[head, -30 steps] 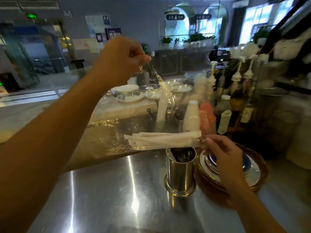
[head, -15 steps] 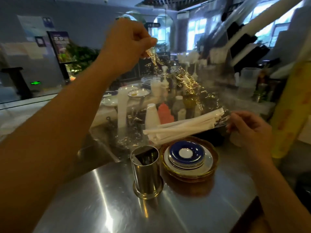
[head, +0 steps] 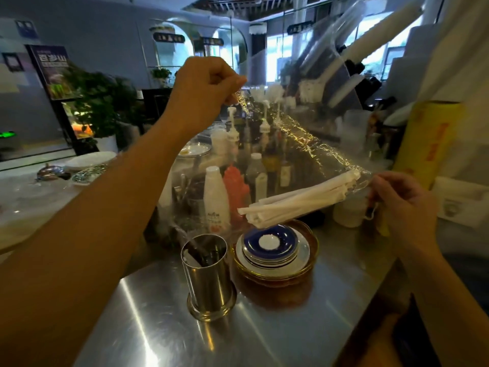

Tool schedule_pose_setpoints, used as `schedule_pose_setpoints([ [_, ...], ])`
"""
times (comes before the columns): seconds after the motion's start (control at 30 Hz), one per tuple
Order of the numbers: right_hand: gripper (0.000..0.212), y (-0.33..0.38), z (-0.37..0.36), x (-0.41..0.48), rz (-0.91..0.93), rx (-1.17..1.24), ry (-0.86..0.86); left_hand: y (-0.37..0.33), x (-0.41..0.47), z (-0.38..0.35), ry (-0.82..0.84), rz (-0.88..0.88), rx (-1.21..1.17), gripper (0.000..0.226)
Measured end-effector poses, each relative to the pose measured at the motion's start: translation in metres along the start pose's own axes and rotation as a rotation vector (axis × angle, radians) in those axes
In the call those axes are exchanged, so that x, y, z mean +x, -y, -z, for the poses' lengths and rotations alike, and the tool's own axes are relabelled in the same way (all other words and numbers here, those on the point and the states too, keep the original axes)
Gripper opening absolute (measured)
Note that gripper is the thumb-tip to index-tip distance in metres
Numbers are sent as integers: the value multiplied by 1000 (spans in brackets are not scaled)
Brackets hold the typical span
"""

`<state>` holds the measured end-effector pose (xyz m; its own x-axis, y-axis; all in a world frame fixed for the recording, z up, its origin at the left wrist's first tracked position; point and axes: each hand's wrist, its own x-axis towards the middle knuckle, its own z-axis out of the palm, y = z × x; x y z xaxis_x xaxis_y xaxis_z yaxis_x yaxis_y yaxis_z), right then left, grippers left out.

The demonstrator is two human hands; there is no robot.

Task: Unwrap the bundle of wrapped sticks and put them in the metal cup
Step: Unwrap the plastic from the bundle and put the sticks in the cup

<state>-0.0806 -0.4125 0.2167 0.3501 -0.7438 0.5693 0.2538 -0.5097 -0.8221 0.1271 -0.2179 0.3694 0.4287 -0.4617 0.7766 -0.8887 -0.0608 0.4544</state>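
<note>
Above shiny steel bench (head: 264,327), left hand (head: 203,94) pinches thin clear plastic film (head: 304,133), right hand (head: 399,205) clamps light, stiff white paper-wrapped sticks (head: 299,200) at their end, near round metal cup (head: 209,279).

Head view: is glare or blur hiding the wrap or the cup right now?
Head view: the clear wrap shows only as bright glints; streaky glare on the steel counter stays clear of the metal cup, which is sharp; the background is soft; edges bow from the wide lens.
</note>
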Motion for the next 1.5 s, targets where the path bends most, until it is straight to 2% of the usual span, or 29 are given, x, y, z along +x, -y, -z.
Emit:
schedule_pose_setpoints([
  [0.7, 15, 2, -48, 26, 122, -50, 169, 61, -33, 32, -115, 174, -116, 13],
  [0.9, 13, -4, -53, 32, 135, -55, 183, 72, -39, 34, -52, 195, -83, 17],
  [1.5, 15, -11, -71, 34, 135, -41, 187, 95, -51, 42, -27, 245, -121, 17],
])
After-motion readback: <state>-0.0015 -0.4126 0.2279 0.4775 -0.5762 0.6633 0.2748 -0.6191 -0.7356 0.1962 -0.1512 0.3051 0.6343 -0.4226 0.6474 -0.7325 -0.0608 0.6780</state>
